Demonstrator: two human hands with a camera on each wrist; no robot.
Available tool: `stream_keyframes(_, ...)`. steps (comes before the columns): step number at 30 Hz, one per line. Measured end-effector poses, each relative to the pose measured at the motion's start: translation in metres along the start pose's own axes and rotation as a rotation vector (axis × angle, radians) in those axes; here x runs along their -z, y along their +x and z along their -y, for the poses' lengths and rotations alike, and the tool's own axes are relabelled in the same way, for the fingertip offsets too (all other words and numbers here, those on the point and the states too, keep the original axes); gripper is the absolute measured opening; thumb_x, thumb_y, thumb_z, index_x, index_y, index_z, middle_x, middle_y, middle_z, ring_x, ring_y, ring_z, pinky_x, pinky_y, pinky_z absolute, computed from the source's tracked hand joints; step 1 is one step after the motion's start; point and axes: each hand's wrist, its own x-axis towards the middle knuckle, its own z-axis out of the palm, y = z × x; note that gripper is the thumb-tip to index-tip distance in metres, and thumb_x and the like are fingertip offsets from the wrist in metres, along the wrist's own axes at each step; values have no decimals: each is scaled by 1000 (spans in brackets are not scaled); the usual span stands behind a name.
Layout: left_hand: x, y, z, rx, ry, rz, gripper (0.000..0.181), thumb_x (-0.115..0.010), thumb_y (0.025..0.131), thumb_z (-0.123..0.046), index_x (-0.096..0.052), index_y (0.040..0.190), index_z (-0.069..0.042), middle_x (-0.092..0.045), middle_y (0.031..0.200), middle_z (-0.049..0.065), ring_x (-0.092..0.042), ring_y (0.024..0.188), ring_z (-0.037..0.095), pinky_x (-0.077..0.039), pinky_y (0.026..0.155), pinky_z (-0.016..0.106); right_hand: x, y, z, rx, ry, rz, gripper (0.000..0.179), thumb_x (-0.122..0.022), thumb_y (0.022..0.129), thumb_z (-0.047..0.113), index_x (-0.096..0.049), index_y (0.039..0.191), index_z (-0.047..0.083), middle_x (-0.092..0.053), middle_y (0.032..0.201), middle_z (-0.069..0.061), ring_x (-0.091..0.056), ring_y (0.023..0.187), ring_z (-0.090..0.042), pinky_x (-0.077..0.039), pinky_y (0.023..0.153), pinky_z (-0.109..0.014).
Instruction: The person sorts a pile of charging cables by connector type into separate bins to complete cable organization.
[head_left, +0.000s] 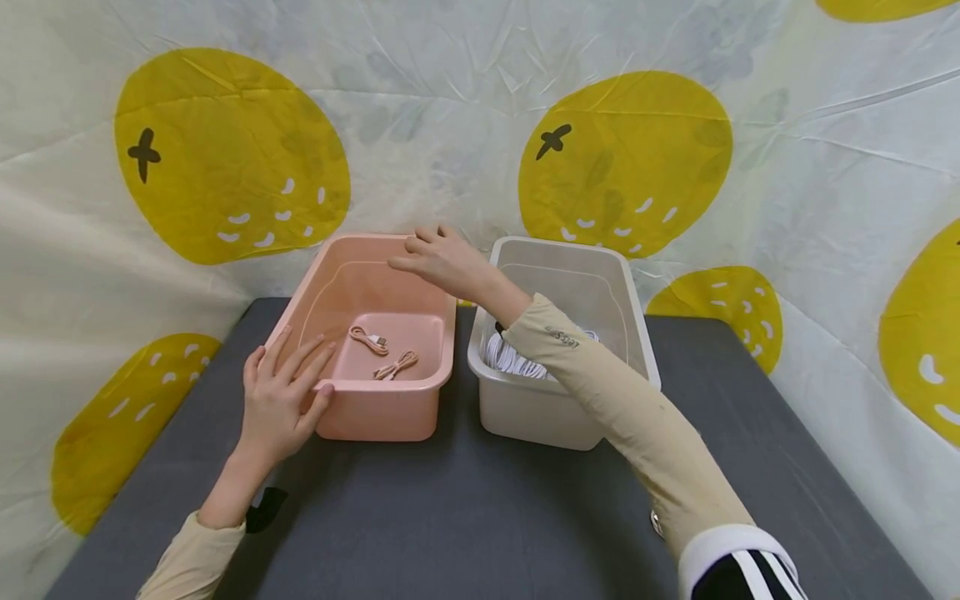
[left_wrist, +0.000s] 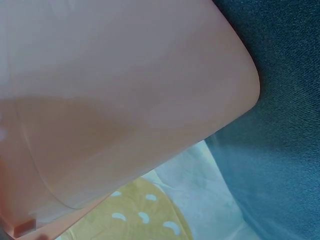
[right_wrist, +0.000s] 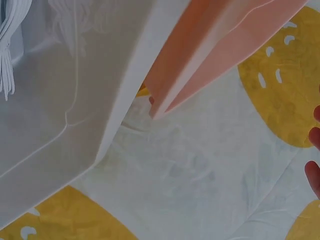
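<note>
A pink plastic bin [head_left: 378, 412] stands on the left, with two coiled pink cables on its floor: one farther back [head_left: 368, 341], one nearer [head_left: 396, 366]. My left hand [head_left: 279, 404] rests on the bin's near left corner, fingers spread over the rim. Its wrist view is filled by the bin's outer wall [left_wrist: 125, 100]. Above the far right corner of the pink bin hovers my right hand [head_left: 450, 262], fingers loosely extended, nothing visible in them. In the right wrist view only a few fingertips [right_wrist: 314, 137] show at the right edge.
To the right stands a whitish bin [head_left: 540, 412] holding bundled white cables [head_left: 513, 362], partly hidden by my right forearm. A narrow gap separates the bins. Both stand on a dark grey table [head_left: 450, 517], with a fruit-printed cloth [head_left: 435, 150] hanging behind.
</note>
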Motion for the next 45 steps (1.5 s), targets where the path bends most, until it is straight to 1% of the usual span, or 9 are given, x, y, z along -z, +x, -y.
stream_keyframes(4,0,0,-1,-2,-2,-6,59,-26,91,-51,-60,116,-10,-57,119,15,-37,123,40,-17,97,60,4,-9,-5,-2,4,-53,23,-41,93,9,-54,107,21,-55,92,-2,-47,84,-20,-39,71,-32)
stream_keyframes(9,0,0,-1,-10,-6,-16,57,-27,91,-50,-60,115,-9,-57,119,14,-37,122,40,-17,96,60,11,-25,-12,-9,12,-88,13,-48,91,15,-55,101,18,-56,93,-3,-48,86,-20,-39,69,-32)
stream_keyframes(13,0,1,-1,-9,-16,-28,57,-28,91,-50,-60,115,-10,-58,118,14,-37,123,39,-18,96,59,16,-40,-17,-19,25,-114,11,-53,88,17,-56,98,16,-56,93,-3,-47,86,-20,-38,68,-33)
stream_keyframes(17,-1,0,-2,-5,-25,-42,57,-29,91,-51,-60,114,-10,-58,118,14,-37,124,38,-18,96,59,18,-54,-23,-23,31,-145,9,-54,87,17,-55,95,15,-55,90,-3,-47,83,-20,-37,67,-33)
stream_keyframes(22,-1,1,-2,-8,-28,-43,56,-29,91,-50,-61,114,-10,-58,117,14,-37,123,38,-18,96,60,22,-72,-28,-40,40,-162,11,-57,85,18,-57,95,14,-55,87,-3,-46,83,-21,-35,68,-33)
stream_keyframes(26,0,1,-3,-12,-30,-47,56,-30,91,-50,-60,114,-10,-58,117,14,-37,123,39,-18,96,60,28,-90,-30,-57,57,-183,12,-61,83,18,-59,95,14,-55,87,-3,-47,84,-21,-37,67,-34)
stream_keyframes(29,0,2,-4,-12,-31,-56,55,-30,91,-49,-61,114,-10,-59,117,14,-38,122,39,-18,95,60,32,-104,-30,-62,61,-177,13,-62,82,19,-58,93,14,-56,89,-4,-48,85,-21,-38,67,-35)
stream_keyframes(35,0,1,-4,-9,-32,-55,56,-29,91,-50,-60,115,-11,-59,116,14,-37,123,39,-18,96,59,38,-133,-31,-87,74,-180,17,-67,78,18,-59,92,14,-59,91,-5,-52,89,-23,-43,70,-38)
stream_keyframes(45,0,2,-4,-8,-28,-49,56,-29,91,-50,-61,114,-10,-58,116,15,-37,123,40,-18,96,59,54,-180,-30,-141,133,-188,29,-74,68,15,-61,94,14,-60,90,-6,-51,90,-26,-40,68,-39)
